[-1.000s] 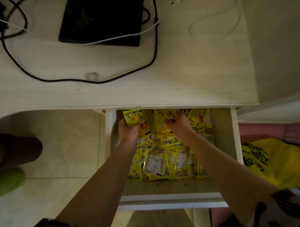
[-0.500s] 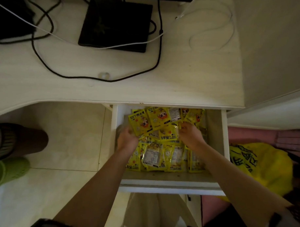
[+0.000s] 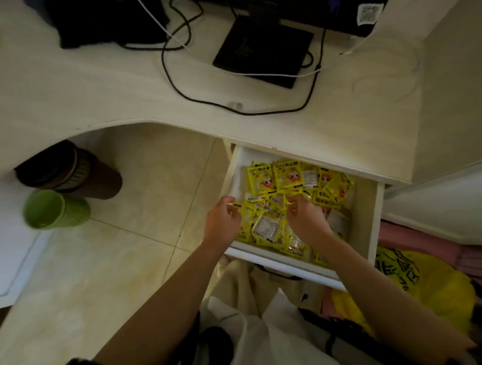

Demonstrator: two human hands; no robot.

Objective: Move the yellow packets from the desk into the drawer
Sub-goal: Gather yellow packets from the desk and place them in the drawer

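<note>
The drawer (image 3: 368,216) under the pale wooden desk (image 3: 100,89) stands pulled out, and the yellow packets (image 3: 286,178) lie inside it in a loose heap that covers most of its floor; a row of them at the back shows cartoon faces.

Both hands reach into the drawer from the near side. The left hand (image 3: 223,219) sits at the left edge of the heap, just inside the drawer's left wall. Its fingers (image 3: 229,203) are curled, and the tips meet the edge of a packet there, seemingly pinching it, though the blur leaves the grip uncertain. The right hand (image 3: 306,215) rests over the middle of the heap with its fingers bent downward onto the packets; the fingertips touch them, but whether they grip one cannot be told.

On the desk top lie a black square monitor base (image 3: 265,54), a black cable (image 3: 245,111) looping in front of it and a white cable (image 3: 258,74) crossing it. On the tiled floor to the left lie a brown tumbler (image 3: 78,174) and a green cup (image 3: 55,209). A yellow plastic bag (image 3: 418,282) lies to the right of the drawer.
</note>
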